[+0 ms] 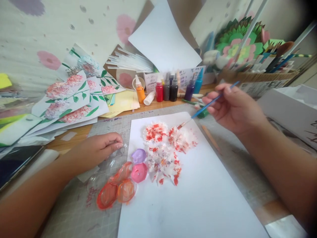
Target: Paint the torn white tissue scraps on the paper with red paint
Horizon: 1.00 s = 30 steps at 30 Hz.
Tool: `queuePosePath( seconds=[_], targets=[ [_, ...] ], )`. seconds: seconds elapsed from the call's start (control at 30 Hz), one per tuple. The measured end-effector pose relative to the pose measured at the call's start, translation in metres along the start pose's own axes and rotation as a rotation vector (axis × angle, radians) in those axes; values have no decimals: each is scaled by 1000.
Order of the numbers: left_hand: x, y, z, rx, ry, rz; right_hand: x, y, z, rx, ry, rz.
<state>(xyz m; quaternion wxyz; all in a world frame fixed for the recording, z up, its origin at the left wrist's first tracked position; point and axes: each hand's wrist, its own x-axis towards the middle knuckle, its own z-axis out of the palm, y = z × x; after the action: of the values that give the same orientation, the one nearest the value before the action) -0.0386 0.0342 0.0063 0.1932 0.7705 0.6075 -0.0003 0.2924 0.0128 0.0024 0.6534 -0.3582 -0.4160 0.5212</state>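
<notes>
Head camera looks down on a large white sheet of paper (193,198) lying on a grey gridded cutting mat (74,211), its near part bare. At the sheet's left edge sits a clear plastic paint palette (119,185), its shallow round wells smeared with glossy orange-red, pink and lilac paint, placed, as I judge, within easy reach of the brush. The left hand (99,148) lies palm down at the palette's far rim, fingers loosely curled and fingertips pressing on the clear plastic, probably to keep it from sliding; it grips nothing. Just right of the palette, a cluster of crumpled white petal shapes dabbed with red (165,148) spreads across the middle of the sheet, ragged and blotchy in texture. The right hand (232,105) hovers above the sheet's far right corner, thumb and fingers pinched on a slim blue-handled paintbrush (210,103) held at a low slant, so that its reddened tip touches the upper edge of the petal cluster. Farther back, a row of small squeeze bottles of coloured paint (168,89) stands along the wooden desk edge, orange, red, dark, purple and teal. To the left lies a fanned stack of finished flower paintings with green leaves (74,96), and at far right a woven basket of brushes and pens (267,74).
</notes>
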Motion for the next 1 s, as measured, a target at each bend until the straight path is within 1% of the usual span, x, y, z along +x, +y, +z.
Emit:
queuePosePath(
  seconds=[0.1, 0.27, 0.37, 0.47, 0.6, 0.73, 0.8, 0.87, 0.93, 1.0],
  targets=[
    [0, -1, 0, -2, 1, 11, 1, 2, 1, 14, 25, -9],
    [1, -4, 2, -16, 3, 1, 5, -2, -8, -103, -12, 73],
    [1, -5, 2, -32, 1, 10, 7, -5, -14, -98, 38, 20],
    [1, -4, 2, -29, 5, 18, 8, 0, -12, -78, 73, -29],
    [0, -2, 1, -8, -2, 5, 8, 8, -7, -129, 28, 38],
    [1, -2, 0, 7, -17, -21, 9, 2, -14, -129, 92, 28],
    [3, -4, -1, 33, -45, -13, 10, 1, -15, -109, 131, 1],
    [5, -7, -2, 68, -98, 2, 12, 4, -12, -109, 155, -12],
    [6, -10, -3, 88, -142, 13, 13, 8, -9, -140, 151, 7],
    [6, -12, -4, 94, -153, 7, 15, 9, -10, -176, 146, 32]
  ],
)
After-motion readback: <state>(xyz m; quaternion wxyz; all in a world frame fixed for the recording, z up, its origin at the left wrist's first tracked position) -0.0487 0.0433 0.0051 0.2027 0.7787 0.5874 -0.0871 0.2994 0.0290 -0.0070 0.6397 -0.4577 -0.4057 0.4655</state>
